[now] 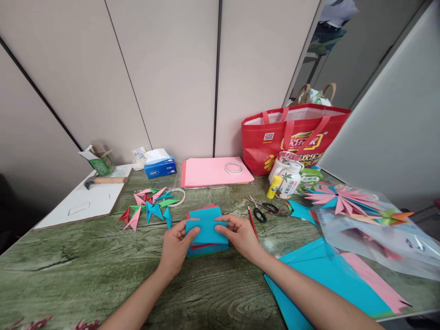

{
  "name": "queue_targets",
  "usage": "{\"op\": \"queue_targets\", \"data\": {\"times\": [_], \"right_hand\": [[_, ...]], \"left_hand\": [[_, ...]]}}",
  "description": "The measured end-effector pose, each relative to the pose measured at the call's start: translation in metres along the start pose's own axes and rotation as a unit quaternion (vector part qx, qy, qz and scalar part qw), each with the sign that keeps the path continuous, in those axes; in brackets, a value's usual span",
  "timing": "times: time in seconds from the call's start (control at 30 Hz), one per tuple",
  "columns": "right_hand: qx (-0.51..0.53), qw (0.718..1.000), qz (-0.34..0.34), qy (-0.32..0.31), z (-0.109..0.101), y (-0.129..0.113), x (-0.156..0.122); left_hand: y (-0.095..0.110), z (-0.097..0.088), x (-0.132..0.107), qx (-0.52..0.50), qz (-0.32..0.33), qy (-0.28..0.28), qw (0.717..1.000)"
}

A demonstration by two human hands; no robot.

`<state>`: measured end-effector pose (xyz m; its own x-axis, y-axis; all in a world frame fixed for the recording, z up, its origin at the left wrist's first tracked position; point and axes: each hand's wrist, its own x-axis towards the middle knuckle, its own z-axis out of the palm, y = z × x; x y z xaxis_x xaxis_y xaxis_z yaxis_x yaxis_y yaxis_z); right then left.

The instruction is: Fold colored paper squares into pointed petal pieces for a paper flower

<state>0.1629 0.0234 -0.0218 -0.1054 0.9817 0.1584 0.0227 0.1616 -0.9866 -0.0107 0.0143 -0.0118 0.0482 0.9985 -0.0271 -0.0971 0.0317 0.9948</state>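
Note:
Between my two hands is a small folded piece of blue paper, held up by its left and right edges. My left hand pinches the left edge, thumb in front and fingers behind. On the opposite edge, my right hand grips in the same way. Just beneath the held piece lies a stack of blue and red paper on the table. Folded paper pieces in pink, blue, green and red lie beyond my left hand, near a roll of tape.
Scissors, a red pencil and a yellow glue stick lie or stand to the right. Large blue sheets are under my right forearm. Pink sheets, a tissue box, a hammer and a red bag sit farther back.

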Motion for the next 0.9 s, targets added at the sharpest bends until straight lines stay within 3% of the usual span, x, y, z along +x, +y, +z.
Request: {"op": "queue_targets", "data": {"times": [0.47, 0.57, 0.7, 0.8, 0.87, 0.9], "right_hand": [[-0.021, 1.000, -0.009, -0.004, -0.002, 0.004, 0.002], [0.016, 0.999, -0.043, 0.003, -0.006, -0.014, 0.007], [0.068, 0.990, -0.103, 0.074, -0.014, -0.064, 0.008], [0.132, 0.986, -0.102, -0.002, -0.018, -0.082, -0.030], [0.123, 0.986, -0.090, -0.067, -0.020, -0.063, -0.078], [0.107, 0.986, -0.113, -0.059, -0.021, -0.045, -0.107]], "left_hand": [[-0.003, -0.001, 0.002, -0.015, 0.006, 0.003, 1.000], [-0.003, -0.002, 0.003, -0.015, 0.003, 0.020, 1.000], [-0.002, -0.002, 0.003, -0.025, -0.004, 0.027, 0.999], [0.000, -0.002, 0.004, -0.025, -0.006, 0.032, 0.999], [0.001, -0.002, 0.004, -0.023, -0.003, 0.042, 0.999], [0.001, -0.002, 0.005, -0.026, -0.001, 0.046, 0.999]]}}
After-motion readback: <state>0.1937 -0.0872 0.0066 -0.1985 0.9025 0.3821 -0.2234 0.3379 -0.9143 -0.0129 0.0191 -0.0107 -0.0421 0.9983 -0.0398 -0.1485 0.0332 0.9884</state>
